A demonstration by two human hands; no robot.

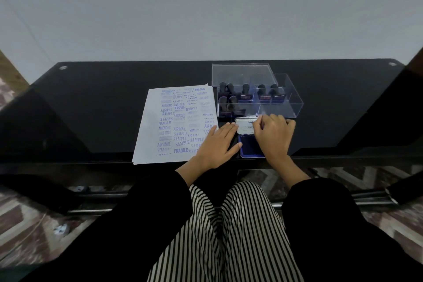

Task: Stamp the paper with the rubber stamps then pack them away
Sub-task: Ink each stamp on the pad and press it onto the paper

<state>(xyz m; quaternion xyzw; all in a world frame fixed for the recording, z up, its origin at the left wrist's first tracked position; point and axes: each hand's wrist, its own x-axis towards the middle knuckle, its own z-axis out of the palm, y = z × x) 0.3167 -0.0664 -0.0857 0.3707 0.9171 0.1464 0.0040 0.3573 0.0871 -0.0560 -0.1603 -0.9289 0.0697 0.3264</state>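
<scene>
Paper [176, 123] lies on the black table [91, 107], left of centre, and it is crowded with blue impressions reading SAMPLE, FRAGILE, AIR MAIL and AMENDED, some upside down. Judging by how full the sheet is, the stamping part of the task looks finished.

Behind and to the right of the sheet stands a clear plastic box [290, 96] with compartments, its transparent lid [242, 73] resting askew over the rear part. Rubber stamps [246, 92] with dark handles stand inside the left and middle compartments; I count about seven, and none is visible loose on the table, so the stamps appear packed. The near right compartment looks empty.

Just in front of the box sits the ink pad [248, 146], open, its blue pad showing and its hinged white lid [246, 126] raised. The left hand [217, 146] rests flat, fingers extended, partly on the paper's corner and touching the pad's left edge, gripping nothing. The right hand [272, 137] has its fingers curled at the lid's right side, seemingly grasping it.

What seems left: closing the ink pad, stowing it, probably in the empty compartment, and seating the box lid squarely.
</scene>
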